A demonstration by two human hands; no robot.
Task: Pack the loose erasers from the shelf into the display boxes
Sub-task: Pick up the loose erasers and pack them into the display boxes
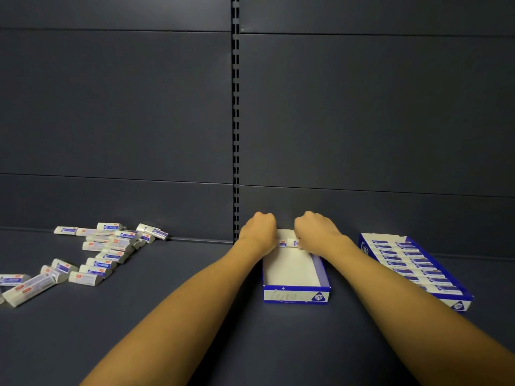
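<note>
head view looks down along two bare forearms onto a dark shelf backed by dark panels and a slotted upright.

both hands meet at the far end of an open display box, blue-sided and white inside, marked 2b on its near wall. the left hand sits over the box's far left corner with its fingers curled under; what they grip is hidden by the knuckles, so i cannot tell. the right hand is over the far right corner, its fingers curled down and pinching a wrapped eraser that lies crosswise against the back of the box. another eraser's end shows just left of it, between the two hands. the rest of the box floor is bare white.

to the right, close by and angled, stands a second display box packed with a neat row of erasers along its length.

well to the left on the shelf lies the heap of loose erasers, white with blue and red wrappers, scattered and overlapping, stretching from the back panel toward the left edge of view.
</note>
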